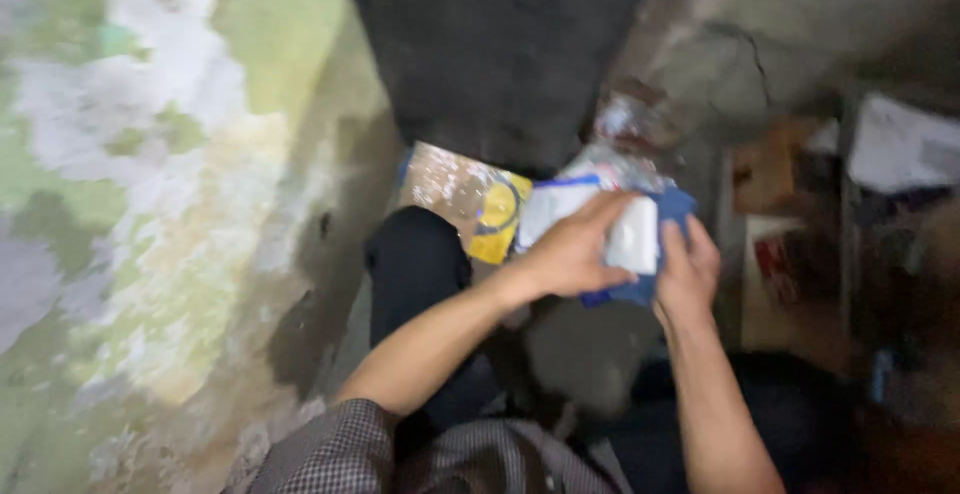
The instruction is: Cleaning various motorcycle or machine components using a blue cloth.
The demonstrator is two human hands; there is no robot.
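A small white packet (634, 239), roughly rectangular, sits right of frame centre, held between both hands over a blue piece of wrapping (668, 216) that shows above and below it. The left hand (572, 252) lies across the packet's left side, fingers curled over its top edge and closed on it. The right hand (687, 272) comes up from below at the packet's right edge, fingers bent against the blue wrapping; how firmly it grips cannot be told through the blur. Just left of the hands lies a white flat package with a blue border (548, 209), partly covered by the left hand. Further left, touching it, lies a flat yellow package (468, 199) with a speckled brownish panel and a dark blue ring mark at its right end. Above the hands, crumpled clear plastic bags (622, 129) rest against a dark slab (500, 49) in the upper centre. A peeling green and white wall (150, 174) fills the left of the frame. At the right edge stand a brown carton (768, 176) and a white sheet (900, 144), both blurred. Checked sleeves (330, 449) show at the bottom.
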